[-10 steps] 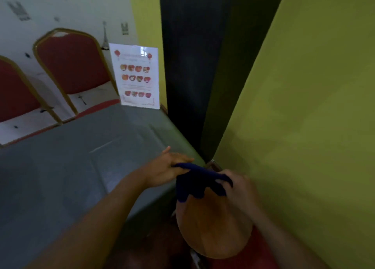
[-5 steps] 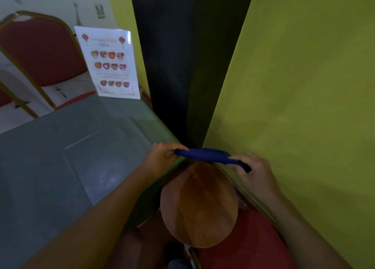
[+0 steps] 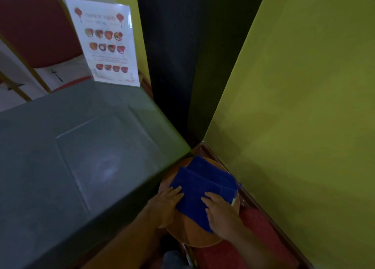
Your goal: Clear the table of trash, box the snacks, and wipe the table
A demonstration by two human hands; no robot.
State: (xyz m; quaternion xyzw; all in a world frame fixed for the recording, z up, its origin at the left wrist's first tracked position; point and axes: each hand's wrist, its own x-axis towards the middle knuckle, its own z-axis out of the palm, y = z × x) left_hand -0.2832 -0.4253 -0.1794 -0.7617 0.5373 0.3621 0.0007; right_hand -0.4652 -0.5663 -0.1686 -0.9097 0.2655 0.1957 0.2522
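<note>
I press my left hand (image 3: 166,200) and right hand (image 3: 220,207) flat, fingers spread, on the folded blue cloth (image 3: 204,189) lying on the round wooden board (image 3: 194,238) beside the table (image 3: 81,167), and I should smooth it square, though the board's far edge hides under it.

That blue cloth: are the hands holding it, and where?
Both hands press flat on the folded blue cloth, left hand at its near left edge, right hand at its near right; it lies on a round wooden board, pressed rather than gripped.
</note>
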